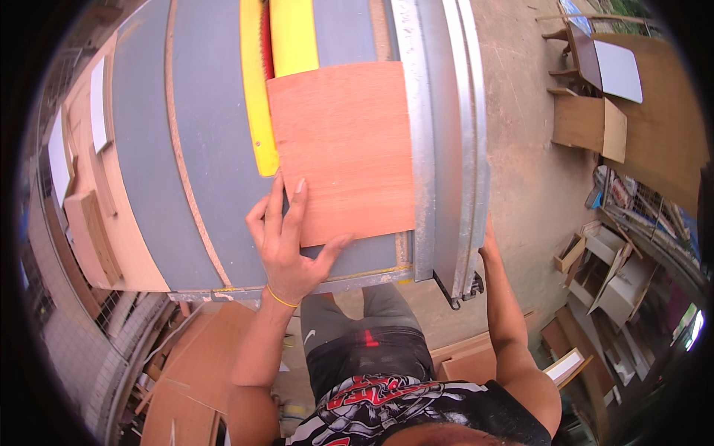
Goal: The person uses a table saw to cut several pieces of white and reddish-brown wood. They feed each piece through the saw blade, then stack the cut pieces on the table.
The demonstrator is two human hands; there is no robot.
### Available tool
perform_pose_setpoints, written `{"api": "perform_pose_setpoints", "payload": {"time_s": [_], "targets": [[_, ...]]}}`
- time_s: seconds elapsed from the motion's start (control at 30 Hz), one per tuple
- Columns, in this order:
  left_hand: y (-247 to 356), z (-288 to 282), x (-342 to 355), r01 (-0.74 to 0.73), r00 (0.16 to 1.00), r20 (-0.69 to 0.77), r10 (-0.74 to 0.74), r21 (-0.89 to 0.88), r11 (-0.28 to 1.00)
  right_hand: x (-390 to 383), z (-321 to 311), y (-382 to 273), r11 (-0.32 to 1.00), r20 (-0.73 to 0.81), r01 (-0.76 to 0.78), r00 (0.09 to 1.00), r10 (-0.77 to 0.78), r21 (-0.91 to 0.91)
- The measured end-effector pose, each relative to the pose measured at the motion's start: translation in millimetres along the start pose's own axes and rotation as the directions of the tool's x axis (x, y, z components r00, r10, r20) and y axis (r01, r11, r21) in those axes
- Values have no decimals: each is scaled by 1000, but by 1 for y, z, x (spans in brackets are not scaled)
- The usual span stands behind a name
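A reddish-brown square of plywood lies flat on the grey table saw top. Its right edge runs along the metal fence, touching it or very close. My left hand rests at the panel's near left corner, fingers spread, with fingertips against the edge and on the surface. Beyond the panel's far left corner, the red saw blade shows in the slot of the yellow insert. My right hand reaches to the fence's outer side; its fingers are mostly hidden there.
Wooden strips and blocks lie on the pale board at the table's left. A black hooked fitting juts from the fence's near end. Wood offcuts are piled on the floor at right. Large brown sheets lie low at left.
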State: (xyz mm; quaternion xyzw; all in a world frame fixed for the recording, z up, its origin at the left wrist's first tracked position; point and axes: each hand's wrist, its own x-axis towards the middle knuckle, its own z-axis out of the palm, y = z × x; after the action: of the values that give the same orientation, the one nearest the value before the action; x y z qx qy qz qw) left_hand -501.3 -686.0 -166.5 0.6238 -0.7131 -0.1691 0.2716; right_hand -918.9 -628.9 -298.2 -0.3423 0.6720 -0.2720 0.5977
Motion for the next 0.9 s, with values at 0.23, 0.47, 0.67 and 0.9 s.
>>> {"api": "perform_pose_setpoints", "payload": {"time_s": [0.23,0.47,0.67,0.9], "targets": [[7,-3,2,7,999,52,-8,26,1000,73,40,14,986,-132,168,977,-168,-12],[13,-3,0,23,999,23,-23,-13,1000,127,46,-26,766,-77,400,862,-501,-504],[9,-11,-4,36,999,29,-34,-54,998,83,5,-153,796,-319,457,745,-586,-396],[10,-8,-3,16,1000,-23,-19,-117,993,22,172,-332,37,484,678,561,-672,-734]]}}
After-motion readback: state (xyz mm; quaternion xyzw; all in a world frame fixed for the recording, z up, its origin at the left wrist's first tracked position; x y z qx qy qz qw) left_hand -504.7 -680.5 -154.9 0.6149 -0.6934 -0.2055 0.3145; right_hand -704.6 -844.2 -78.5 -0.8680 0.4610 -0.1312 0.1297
